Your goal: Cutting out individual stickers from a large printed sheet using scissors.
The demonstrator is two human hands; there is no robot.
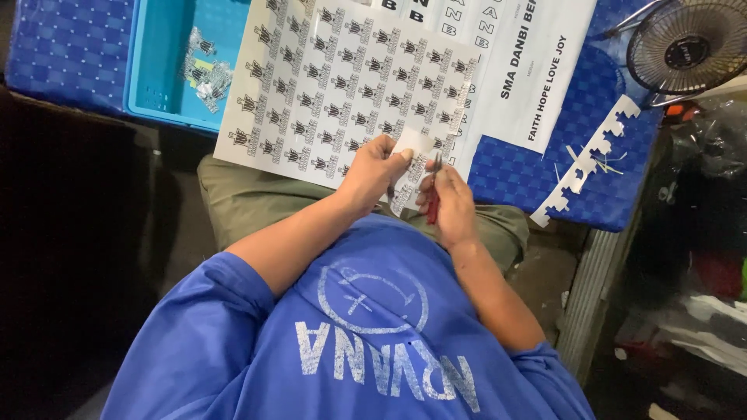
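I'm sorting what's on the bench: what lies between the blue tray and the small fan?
In the head view, the printed sticker sheet and a white lettered sheet lie between the blue tray and the fan.

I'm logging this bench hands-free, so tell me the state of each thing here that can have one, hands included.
Left hand: pinching a small white cut piece.
Right hand: gripping a red-handled tool, tip up.
Printed sheet: flat on the table, right edge partly cut away.
Blue tray: open, holding small cut pieces.
Offcut strip: lying loose on the blue mat.
Fan: cannot tell if running.
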